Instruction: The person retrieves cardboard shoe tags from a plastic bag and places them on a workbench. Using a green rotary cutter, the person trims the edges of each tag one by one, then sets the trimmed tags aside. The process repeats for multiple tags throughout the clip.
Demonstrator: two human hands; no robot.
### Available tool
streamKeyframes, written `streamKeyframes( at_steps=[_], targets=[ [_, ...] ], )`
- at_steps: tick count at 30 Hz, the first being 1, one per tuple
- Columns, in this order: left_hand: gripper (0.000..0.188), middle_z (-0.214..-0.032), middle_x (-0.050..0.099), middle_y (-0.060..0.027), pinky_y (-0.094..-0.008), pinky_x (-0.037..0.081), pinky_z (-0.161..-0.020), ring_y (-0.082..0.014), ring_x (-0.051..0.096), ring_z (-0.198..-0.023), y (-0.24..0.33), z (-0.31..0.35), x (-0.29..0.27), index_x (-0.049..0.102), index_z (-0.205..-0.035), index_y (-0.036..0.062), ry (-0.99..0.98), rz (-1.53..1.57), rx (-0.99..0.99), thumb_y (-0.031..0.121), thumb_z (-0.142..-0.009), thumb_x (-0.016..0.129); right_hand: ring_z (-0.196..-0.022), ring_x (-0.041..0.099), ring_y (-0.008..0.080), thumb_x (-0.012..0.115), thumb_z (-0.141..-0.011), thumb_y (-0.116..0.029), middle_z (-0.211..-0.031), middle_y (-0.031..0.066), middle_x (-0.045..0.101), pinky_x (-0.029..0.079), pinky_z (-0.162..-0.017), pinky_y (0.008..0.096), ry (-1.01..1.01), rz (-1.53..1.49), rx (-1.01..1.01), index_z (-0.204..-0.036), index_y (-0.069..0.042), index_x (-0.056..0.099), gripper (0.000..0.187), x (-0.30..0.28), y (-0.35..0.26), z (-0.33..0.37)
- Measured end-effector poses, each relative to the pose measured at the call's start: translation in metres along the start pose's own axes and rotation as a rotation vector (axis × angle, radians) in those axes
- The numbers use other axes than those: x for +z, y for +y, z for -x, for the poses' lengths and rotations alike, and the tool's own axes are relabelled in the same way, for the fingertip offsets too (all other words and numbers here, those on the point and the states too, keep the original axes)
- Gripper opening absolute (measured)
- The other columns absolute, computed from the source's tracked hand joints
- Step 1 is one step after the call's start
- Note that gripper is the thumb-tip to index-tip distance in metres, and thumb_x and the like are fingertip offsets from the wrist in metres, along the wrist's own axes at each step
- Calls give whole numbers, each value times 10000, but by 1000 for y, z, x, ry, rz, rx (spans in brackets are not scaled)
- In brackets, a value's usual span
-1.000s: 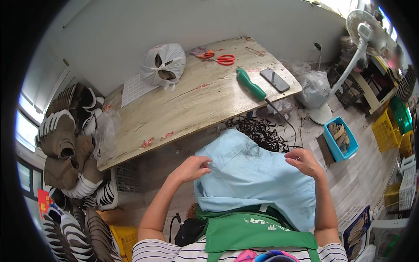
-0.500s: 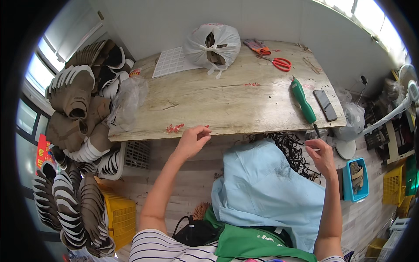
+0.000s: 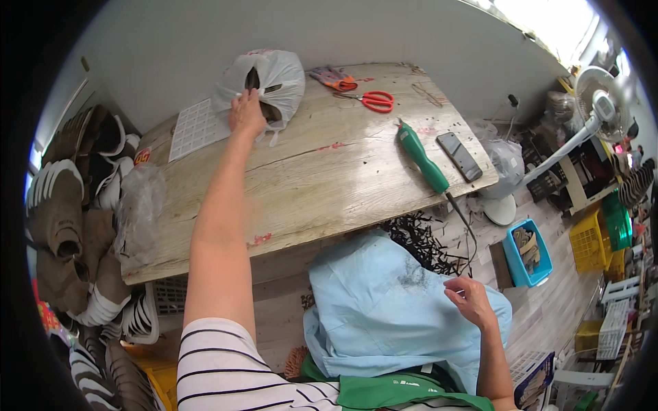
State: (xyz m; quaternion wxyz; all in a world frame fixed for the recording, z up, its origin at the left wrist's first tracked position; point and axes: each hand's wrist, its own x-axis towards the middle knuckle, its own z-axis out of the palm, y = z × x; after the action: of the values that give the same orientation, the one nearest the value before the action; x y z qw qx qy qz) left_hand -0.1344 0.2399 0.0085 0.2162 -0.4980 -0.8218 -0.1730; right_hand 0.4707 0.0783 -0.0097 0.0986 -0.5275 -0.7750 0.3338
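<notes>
A white plastic bag (image 3: 284,75) stands at the back left of the wooden table (image 3: 308,181), its top tied and dark brown contents showing through gaps. My left hand (image 3: 247,115) reaches across to the front left of this bag, its fingers curled on the plastic by the knot; the fingertips are partly hidden. Above the light blue cloth (image 3: 370,294) on my lap hovers my right hand (image 3: 471,301), empty, with fingers loosely bent and apart. On the table's right side lie a green corded hand tool (image 3: 421,159) and a phone (image 3: 459,157).
Red-handled scissors (image 3: 377,101) and a glove (image 3: 334,78) lie farther back. A white grid sheet (image 3: 199,130) is beside the bag. Brown shoes (image 3: 58,205) are piled at left, near a crumpled clear bag (image 3: 140,205). Black scraps (image 3: 428,243) and a blue bin (image 3: 528,253) are below right.
My left hand has gone from the table's front edge to the white bag. My right hand has drawn back from beside the tool's cord to over the cloth. The view has shifted right.
</notes>
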Motion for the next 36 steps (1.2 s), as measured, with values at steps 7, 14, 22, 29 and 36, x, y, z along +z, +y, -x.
streamKeyframes(
  at_steps=[7,14,22,29,36],
  targets=[
    [233,-1277,554,-113,-404,513,-908,-308,547,-1156,9,2,-18,624,-1115,82,-423,-25,-24,83,-899,538,-820,683,281,670,-860,-198,-935,140,692,539,-768,363,-57,93,132,-993,-29,717,220,16,37,38],
    [323,-1240,561,-121,-437,495,-939,-329,551,-1148,8,17,-15,595,-1122,50,179,143,138,1,-804,628,-847,675,281,662,-864,-203,-936,134,690,527,-773,372,-105,108,75,-1002,-37,709,221,24,21,30],
    [282,-1230,547,-164,-479,482,-901,-396,554,-1127,-5,1,-9,563,-1074,32,-283,80,1,-3,-801,626,-880,674,297,652,-868,-206,-957,143,697,528,-803,382,-10,112,152,-998,-40,714,220,13,39,62],
    [101,-1032,516,-149,-462,478,-801,-346,530,-1014,-10,38,-23,557,-870,24,-66,31,256,34,-776,593,-918,679,296,642,-870,-206,-992,145,705,530,-830,377,23,32,247,-1028,-37,709,241,12,72,88],
    [120,-825,538,-175,-436,442,-680,-373,534,-745,-8,117,-47,534,-834,-11,74,374,275,69,-885,606,-906,667,307,641,-874,-223,-978,145,699,526,-822,384,86,44,182,-1044,-53,703,248,22,103,90]
  ],
)
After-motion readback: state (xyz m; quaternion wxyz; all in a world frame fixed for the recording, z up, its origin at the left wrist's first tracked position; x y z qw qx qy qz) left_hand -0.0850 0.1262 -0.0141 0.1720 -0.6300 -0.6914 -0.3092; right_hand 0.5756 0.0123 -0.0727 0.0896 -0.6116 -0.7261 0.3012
